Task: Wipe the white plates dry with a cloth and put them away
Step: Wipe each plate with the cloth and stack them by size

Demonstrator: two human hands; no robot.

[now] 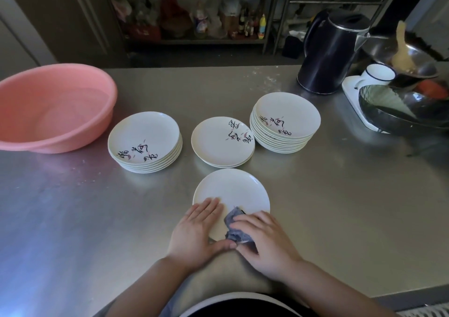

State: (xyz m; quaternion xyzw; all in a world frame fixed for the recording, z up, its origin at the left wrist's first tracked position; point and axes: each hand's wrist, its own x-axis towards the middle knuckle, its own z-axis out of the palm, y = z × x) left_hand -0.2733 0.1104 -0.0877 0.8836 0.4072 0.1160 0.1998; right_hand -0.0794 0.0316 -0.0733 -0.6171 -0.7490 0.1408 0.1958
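Head view. Steel counter [340,207] in a dim kitchen; shelving behind, contents indistinct. Single white plate [230,190] lies at the near edge. Left hand [196,229] rests flat on its rim, fingers straight. Right hand [264,239] grips a grey cloth [234,222] against it. Three plate stacks [284,122] stand beyond. Pink basin [53,107] left, cut off; black kettle [328,54] right.
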